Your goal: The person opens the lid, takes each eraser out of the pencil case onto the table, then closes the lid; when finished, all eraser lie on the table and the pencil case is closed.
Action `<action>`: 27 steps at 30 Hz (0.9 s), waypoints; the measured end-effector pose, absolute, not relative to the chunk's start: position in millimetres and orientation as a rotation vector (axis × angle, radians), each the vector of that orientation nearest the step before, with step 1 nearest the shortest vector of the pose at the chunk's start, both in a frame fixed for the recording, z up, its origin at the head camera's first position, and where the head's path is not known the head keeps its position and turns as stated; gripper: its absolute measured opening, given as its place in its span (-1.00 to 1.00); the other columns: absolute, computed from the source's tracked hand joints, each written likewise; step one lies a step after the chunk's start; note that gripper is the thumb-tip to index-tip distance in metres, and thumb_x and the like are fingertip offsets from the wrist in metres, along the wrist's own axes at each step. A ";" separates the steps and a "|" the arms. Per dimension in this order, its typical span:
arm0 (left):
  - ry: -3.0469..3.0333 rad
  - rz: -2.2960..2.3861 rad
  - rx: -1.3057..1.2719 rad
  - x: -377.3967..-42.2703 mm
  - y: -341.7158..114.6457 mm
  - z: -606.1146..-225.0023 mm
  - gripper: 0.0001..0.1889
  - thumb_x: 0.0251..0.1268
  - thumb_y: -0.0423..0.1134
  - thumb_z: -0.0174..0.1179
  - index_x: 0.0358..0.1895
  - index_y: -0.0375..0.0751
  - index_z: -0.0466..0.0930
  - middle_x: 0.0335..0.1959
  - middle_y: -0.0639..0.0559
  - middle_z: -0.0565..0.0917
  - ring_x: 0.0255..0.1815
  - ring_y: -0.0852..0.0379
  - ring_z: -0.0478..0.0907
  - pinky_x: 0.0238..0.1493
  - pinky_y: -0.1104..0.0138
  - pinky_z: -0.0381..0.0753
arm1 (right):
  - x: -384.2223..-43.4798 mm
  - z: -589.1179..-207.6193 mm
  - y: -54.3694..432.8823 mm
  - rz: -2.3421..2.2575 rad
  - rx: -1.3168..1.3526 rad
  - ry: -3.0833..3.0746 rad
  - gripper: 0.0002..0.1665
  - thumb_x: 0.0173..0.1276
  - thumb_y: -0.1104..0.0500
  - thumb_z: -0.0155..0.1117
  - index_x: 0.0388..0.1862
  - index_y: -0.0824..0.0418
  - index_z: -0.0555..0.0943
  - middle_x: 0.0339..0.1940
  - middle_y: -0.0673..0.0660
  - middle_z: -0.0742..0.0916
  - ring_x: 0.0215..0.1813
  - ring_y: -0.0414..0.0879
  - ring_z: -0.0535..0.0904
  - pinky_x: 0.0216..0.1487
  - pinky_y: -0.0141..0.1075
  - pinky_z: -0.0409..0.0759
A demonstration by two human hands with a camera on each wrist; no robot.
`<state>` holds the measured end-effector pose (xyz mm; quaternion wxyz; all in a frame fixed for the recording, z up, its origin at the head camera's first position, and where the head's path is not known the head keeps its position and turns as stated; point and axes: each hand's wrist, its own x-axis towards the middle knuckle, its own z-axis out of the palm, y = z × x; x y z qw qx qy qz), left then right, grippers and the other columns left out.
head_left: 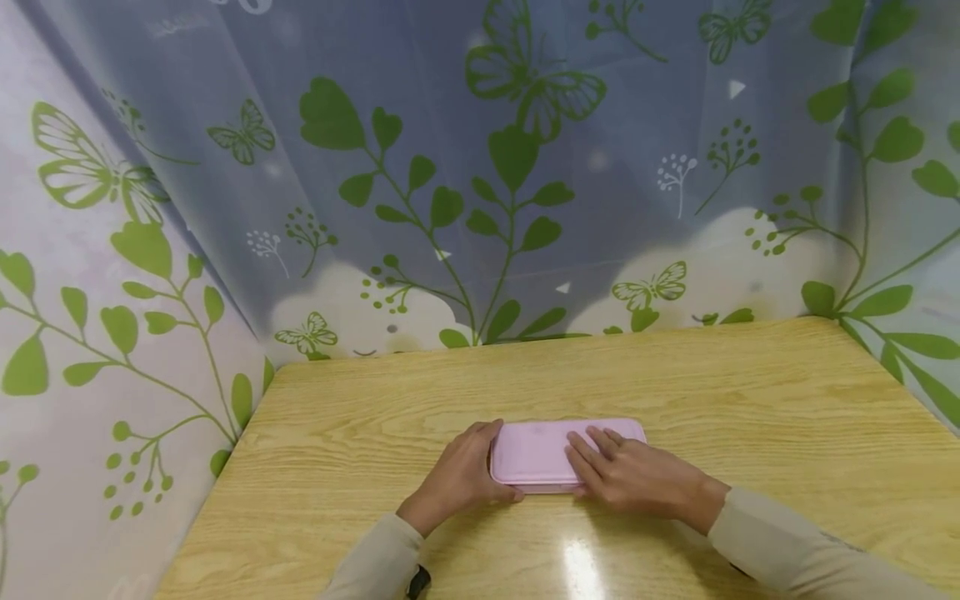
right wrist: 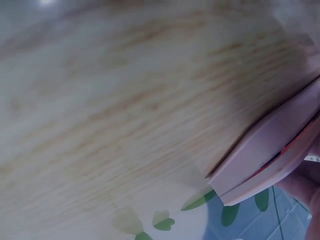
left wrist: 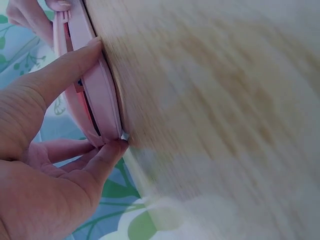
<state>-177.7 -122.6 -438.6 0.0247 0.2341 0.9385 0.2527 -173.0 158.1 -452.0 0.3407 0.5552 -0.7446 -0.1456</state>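
Observation:
A pink pencil case lies flat on the wooden table, its long side toward me. At its left end my left hand grips it, thumb along the front side and fingers around the end and back corner. My right hand rests on the right part of the lid with its fingers stretched across the top, the thumb down by the front edge. Both wrist views show a narrow gap between lid and base, with red and dark bits inside. What the case holds is otherwise hidden.
The light wood-grain table reaches back to a blue-grey curtain printed with green leaves and butterflies. A paler patterned curtain hangs along the left side, and another patterned panel stands at the right.

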 end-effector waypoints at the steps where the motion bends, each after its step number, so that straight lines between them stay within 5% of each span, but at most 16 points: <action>1: 2.903 0.782 0.728 -177.7 -122.7 -438.6 0.05 -0.18 -0.05 0.70 0.38 -0.52 0.37 0.25 -0.32 0.56 0.23 -0.20 0.54 0.27 0.03 0.57 | -172.6 -450.3 159.0 -0.370 1.450 -1.950 -0.27 0.76 0.02 -0.49 0.10 0.39 0.65 0.03 0.32 0.74 -0.06 0.13 0.75 -0.12 -0.16 0.78; 14: 2.814 0.855 0.678 -180.3 -128.7 -427.3 0.07 -0.14 0.05 0.67 0.42 -0.46 0.37 0.29 -0.30 0.53 0.25 -0.17 0.53 0.26 0.04 0.58 | -180.5 -444.8 161.1 -0.107 1.451 -1.952 -0.28 0.76 0.01 -0.46 0.07 0.43 0.64 -0.01 0.31 0.77 -0.08 0.10 0.77 -0.11 -0.16 0.78; 27: 2.778 1.066 0.782 -186.0 -139.3 -420.9 -0.57 0.27 -0.43 0.39 0.19 -0.47 0.60 0.15 -0.30 0.65 0.14 -0.16 0.64 0.13 0.15 0.69 | -177.9 -436.0 176.1 0.052 1.412 -2.039 -0.32 0.76 0.13 -0.51 0.15 0.40 0.62 0.07 0.25 0.75 -0.01 0.04 0.74 -0.10 -0.16 0.77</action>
